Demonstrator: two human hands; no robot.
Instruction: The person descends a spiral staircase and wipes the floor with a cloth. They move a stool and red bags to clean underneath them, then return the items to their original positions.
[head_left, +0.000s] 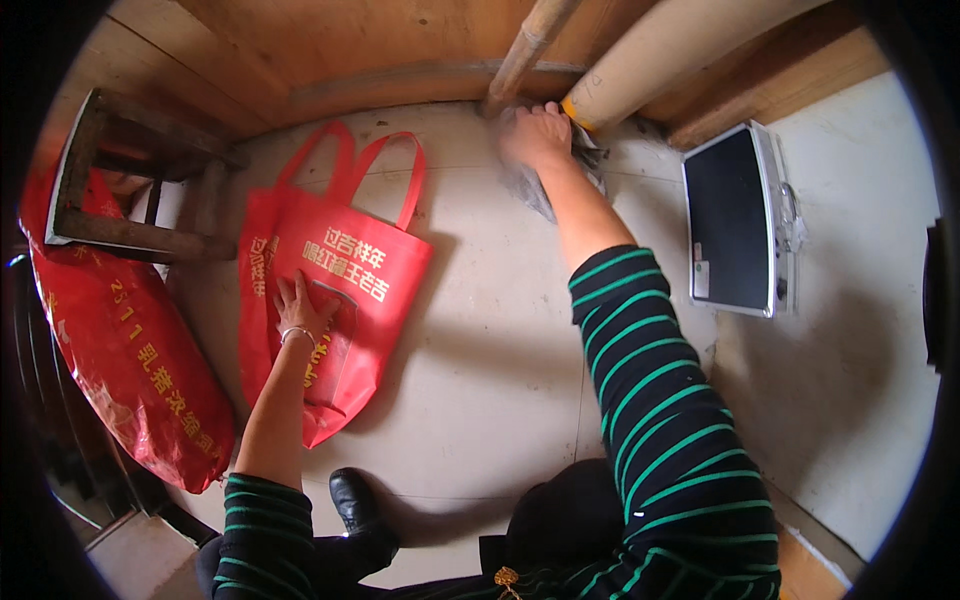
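Observation:
My left hand (304, 309) rests with spread fingers on the front of a red fabric tote bag (375, 319), which bears printed writing. The bag lies on the floor with its two handles pointing away from me. Farther out, my right hand (541, 136) is down at the floor on a crumpled grey cloth (534, 193), its fingers curled over the far side. Motion blurs the cloth's left side. Close to those fingers are the foot of a bamboo pole (517, 67) and the yellow-edged end of a thick pale tube (660, 56).
A wooden stool (150, 234) lies on its side at the left, above a filled red sack (150, 367) with printing. To the right stands a silver-edged case (731, 225) with a black panel. Wooden panelling (390, 45) borders the tiled floor (487, 360).

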